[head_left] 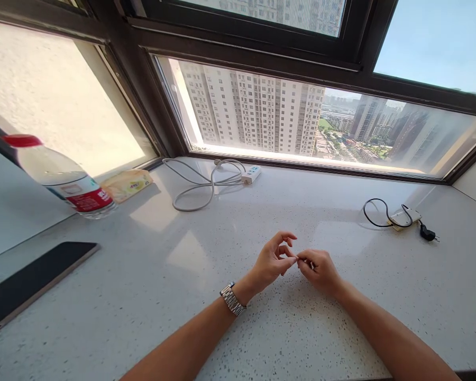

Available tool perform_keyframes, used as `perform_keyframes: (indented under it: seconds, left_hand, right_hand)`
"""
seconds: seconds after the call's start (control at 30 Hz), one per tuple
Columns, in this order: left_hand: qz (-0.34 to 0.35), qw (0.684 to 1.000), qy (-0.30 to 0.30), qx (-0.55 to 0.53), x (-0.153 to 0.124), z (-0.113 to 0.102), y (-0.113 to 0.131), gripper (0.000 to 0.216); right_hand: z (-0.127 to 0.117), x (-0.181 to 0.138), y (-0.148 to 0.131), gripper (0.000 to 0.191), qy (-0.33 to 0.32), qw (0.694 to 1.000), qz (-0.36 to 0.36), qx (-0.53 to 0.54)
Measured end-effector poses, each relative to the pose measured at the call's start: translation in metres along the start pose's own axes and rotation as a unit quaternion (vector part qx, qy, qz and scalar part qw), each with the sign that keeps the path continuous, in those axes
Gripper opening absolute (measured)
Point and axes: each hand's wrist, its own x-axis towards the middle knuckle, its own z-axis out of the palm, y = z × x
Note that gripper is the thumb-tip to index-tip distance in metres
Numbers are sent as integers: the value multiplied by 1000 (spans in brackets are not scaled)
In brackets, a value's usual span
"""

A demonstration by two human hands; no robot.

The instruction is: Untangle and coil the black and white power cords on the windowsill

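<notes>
Over the middle of the speckled white countertop (143, 296), my two hands meet at the fingertips. My left hand (274, 258) has its thumb pinched against a finger, while the index finger is raised and curled apart. A metal-band watch (232, 299) sits on the left wrist. My right hand (319, 269) pinches thumb and index finger together right against the left fingertips, its other fingers folded in. Whatever lies in the two pinches, if anything, is too small to make out.
At the left stand a red-capped plastic bottle (63, 177), a tissue pack (129, 185) and a dark phone-like slab (35, 280). A white power strip (250, 174) with coiled grey cable (194, 185) lies by the window. On the right rests a small white device (405, 218) with a black plug (427, 233).
</notes>
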Motion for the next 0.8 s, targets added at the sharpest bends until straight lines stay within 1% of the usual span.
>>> perform_keyframes:
  seconds: [0.13,0.3,0.4,0.5,0.6,0.67,0.7,0.77,0.8]
  left_hand:
    - [11,997,-2,75,-1,0,-5,34]
    - [72,979,8,188,-3,1,-6,26]
    - [114,966,17,233,-7,6,-6,18]
    - [151,949,37,273,-11,14,-7,13]
    - [180,928,80,318,-6,17,-9,13]
    - [189,913,117,343,5,7,-9,13]
    - [189,905,137,356,14,-4,-8,13]
    - [170,884,188,392,32,-37,-3,14]
    - [153,865,221,424,40,-58,0,18]
  right_hand:
    - [1,0,0,23,-2,1000,-2,-11]
    - [0,1,1,19,3,1000,6,-19]
    - [2,1,1,17,18,1000,15,-13]
    - [5,3,1,17,43,998,46,-13]
    - [6,4,3,18,61,995,81,-5]
    - [4,5,6,17,62,993,102,13]
    - [3,5,8,17,62,991,114,25]
    - [-1,6,11,16,61,987,141,52]
    - [-3,6,13,17,59,984,154,66]
